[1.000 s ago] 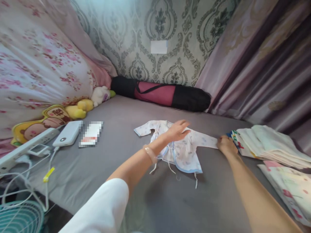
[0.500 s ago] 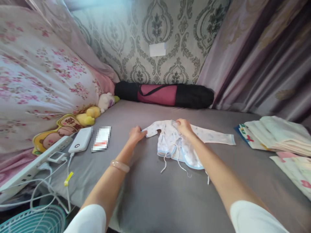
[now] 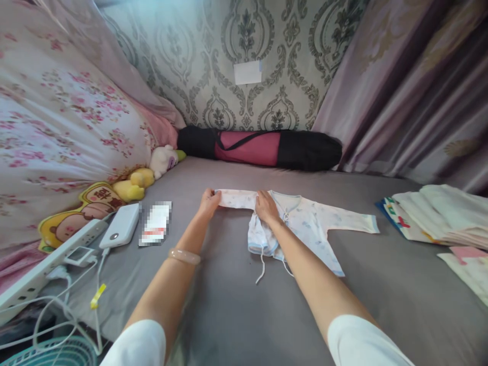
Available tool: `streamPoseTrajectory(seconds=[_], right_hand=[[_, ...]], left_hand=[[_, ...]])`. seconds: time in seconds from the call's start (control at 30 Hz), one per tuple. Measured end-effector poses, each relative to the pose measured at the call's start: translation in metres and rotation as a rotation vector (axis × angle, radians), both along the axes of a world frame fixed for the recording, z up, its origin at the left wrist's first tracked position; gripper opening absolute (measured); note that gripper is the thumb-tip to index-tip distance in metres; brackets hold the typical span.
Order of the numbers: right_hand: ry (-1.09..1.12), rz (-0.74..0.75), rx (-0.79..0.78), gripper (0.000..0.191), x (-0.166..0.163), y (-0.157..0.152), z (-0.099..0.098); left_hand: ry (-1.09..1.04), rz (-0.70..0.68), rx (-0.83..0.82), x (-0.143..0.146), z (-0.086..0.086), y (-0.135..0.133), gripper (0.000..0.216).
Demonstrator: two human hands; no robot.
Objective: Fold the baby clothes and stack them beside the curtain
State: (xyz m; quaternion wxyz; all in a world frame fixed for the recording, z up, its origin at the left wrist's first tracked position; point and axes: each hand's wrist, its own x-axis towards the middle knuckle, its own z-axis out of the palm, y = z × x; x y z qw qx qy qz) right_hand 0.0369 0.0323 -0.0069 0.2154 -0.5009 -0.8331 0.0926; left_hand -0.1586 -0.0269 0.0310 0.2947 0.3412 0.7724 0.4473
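Observation:
A white baby shirt (image 3: pixel 305 223) with pale blue trim, a faint print and tie strings lies spread on the grey bed sheet (image 3: pixel 236 315). My left hand (image 3: pixel 209 202) pinches the cuff of its left-side sleeve, which is stretched straight out. At the shoulder end of that sleeve, my right hand (image 3: pixel 267 206) rests on the cloth with its fingers bent down; my hand hides what the fingertips do there. The other sleeve lies flat to the right. One front panel is bunched below my right hand, with strings hanging from it.
Folded cloths (image 3: pixel 438 216) are stacked at the right. A white power bank (image 3: pixel 121 226), a power strip (image 3: pixel 57 264) with cables and a blurred white packet (image 3: pixel 156 223) lie at the left. Plush toys (image 3: pixel 129 189) line the left edge; a black and red long bag (image 3: pixel 247 147) lies at the back.
The left-side sleeve, crumpled before, is now pulled straight. My right hand has moved left from the collar to that sleeve's shoulder, and the right front panel has spread out flatter.

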Motion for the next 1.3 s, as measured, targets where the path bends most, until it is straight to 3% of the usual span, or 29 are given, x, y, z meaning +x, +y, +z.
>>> streamPoseTrajectory(seconds=[0.1,0.2,0.43,0.67,0.8,0.87,0.93,0.97,1.03,1.17,1.3], right_hand=[[-0.042,-0.003,0.02,0.042,-0.003,-0.001,-0.004],[-0.085,-0.036,-0.028,0.05,-0.006,-0.003,-0.006],[-0.169,-0.086,-0.106,0.059,-0.012,-0.007,-0.005],[-0.174,-0.119,-0.081,0.06,-0.014,-0.008,-0.007],[-0.171,-0.121,-0.07,0.059,-0.014,-0.008,-0.007],[-0.171,-0.125,-0.061,0.059,-0.014,-0.009,-0.006],[-0.181,-0.12,-0.065,0.059,-0.013,-0.009,-0.005],[-0.19,-0.115,-0.074,0.058,-0.013,-0.009,-0.005],[-0.207,-0.103,-0.089,0.058,-0.012,-0.009,-0.003],[-0.212,-0.105,-0.099,0.06,-0.012,-0.009,-0.001],[-0.215,-0.112,-0.104,0.06,-0.013,-0.009,0.0]], left_hand=[[0.093,0.0,0.022,-0.007,-0.004,0.011,0.021],[0.388,-0.045,-0.003,-0.017,-0.009,0.015,0.022],[0.805,-0.152,-0.216,-0.022,-0.015,0.009,0.034],[0.936,-0.182,-0.433,-0.011,-0.011,0.016,0.035],[1.025,-0.166,-0.33,0.008,-0.001,0.018,0.037],[1.098,-0.293,-0.172,0.026,0.001,0.018,0.036],[1.112,-0.557,-0.009,0.044,-0.003,0.016,0.039],[1.088,-0.696,0.048,0.051,-0.007,0.016,0.042],[1.015,-0.836,0.072,0.058,-0.017,0.015,0.046],[0.959,-0.833,-0.056,0.04,-0.032,0.013,0.054],[1.002,-0.821,-0.178,0.006,-0.03,0.009,0.061]])
